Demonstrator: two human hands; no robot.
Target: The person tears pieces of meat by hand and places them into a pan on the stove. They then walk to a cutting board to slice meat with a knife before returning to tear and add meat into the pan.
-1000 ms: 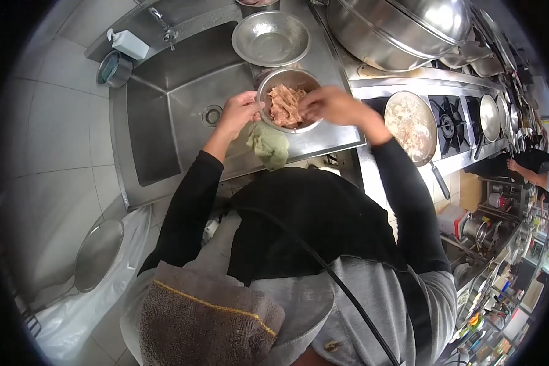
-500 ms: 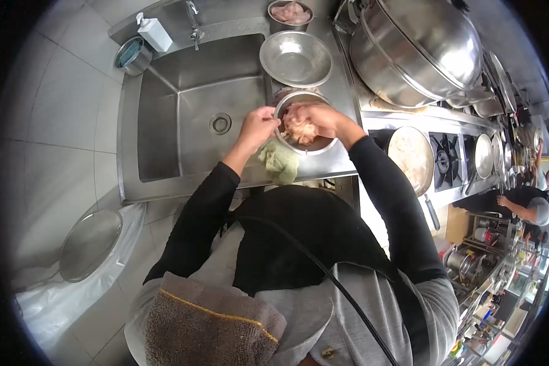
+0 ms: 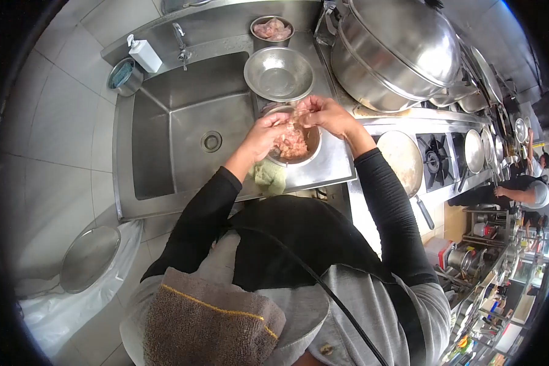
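Observation:
A round metal bowl [image 3: 314,146] on the steel counter holds a heap of pink raw meat [image 3: 293,144]. My left hand [image 3: 264,137] is at the bowl's left side with its fingers bent inward. My right hand [image 3: 324,116] is above the far right rim, fingers pinched. Between the fingertips of both hands is a thin, pale, wet-looking piece of meat [image 3: 297,117]; its exact kind is unclear. A pale green cloth [image 3: 269,175] lies against the near left side of the bowl.
A wide, shallow metal bowl [image 3: 279,76] stands behind, and a pot of raw meat [image 3: 271,28] is farther back. On the left is a steel sink [image 3: 192,155]. To the right are a large lidded steamer [image 3: 396,55], a frying pan [image 3: 401,161] and burners [image 3: 434,160].
My right hand has come up out of the meat to the far rim. My left hand has moved in over the bowl, and a thin piece now shows between the hands.

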